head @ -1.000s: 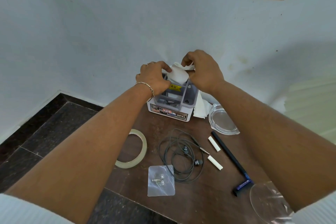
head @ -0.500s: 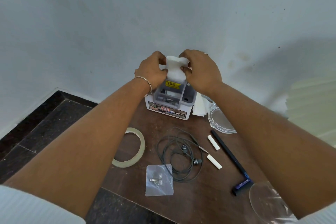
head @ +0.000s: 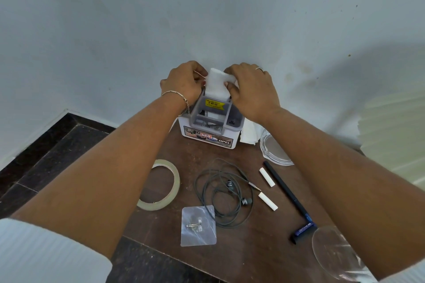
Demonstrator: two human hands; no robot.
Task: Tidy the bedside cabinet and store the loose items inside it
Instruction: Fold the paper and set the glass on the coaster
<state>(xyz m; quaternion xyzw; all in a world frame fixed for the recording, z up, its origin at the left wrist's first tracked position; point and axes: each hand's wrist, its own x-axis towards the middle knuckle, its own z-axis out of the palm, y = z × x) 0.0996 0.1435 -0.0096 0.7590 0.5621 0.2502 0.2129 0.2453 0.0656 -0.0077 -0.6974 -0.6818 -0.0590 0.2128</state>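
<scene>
Pale wall corner, dark brown cabinet top (head: 264,250) carrying loose clutter. Both hands at the grey organiser (head: 212,119) against the wall: left hand (head: 184,82) and right hand (head: 250,89) each have their grip pinching the folded white tissue (head: 216,85), one per side, likely to keep it flat while it goes into the rear slot. Tape roll (head: 175,178), earphones (head: 224,193), pen (head: 288,195) and two chalk sticks (head: 267,177) not yet stored.

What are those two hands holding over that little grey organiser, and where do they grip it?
A folded white tissue: the left hand pinches its upper left edge, the right hand its upper right, its lower end inside the grey organiser.
</scene>
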